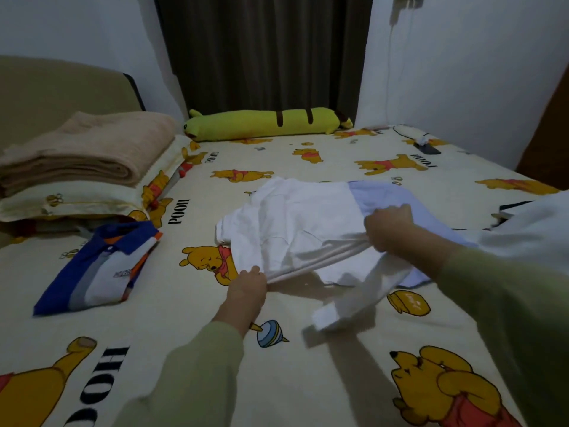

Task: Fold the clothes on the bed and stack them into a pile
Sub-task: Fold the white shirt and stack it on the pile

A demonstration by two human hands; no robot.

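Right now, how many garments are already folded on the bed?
1. The folded blue, white and orange polo shirt lies at the left. The white shirt, gripped by the left hand and right hand, is unfinished. More clothing at the right edge is cut off.

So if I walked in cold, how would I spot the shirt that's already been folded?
Start at the beige blanket stacked on the pillow at the bed's left side. Just in front of it, flat on the cartoon-bear sheet, lies the folded polo shirt. Its blue collar and blue, grey, white and orange stripes set it apart from the plain white shirt that both hands are gripping in the middle.
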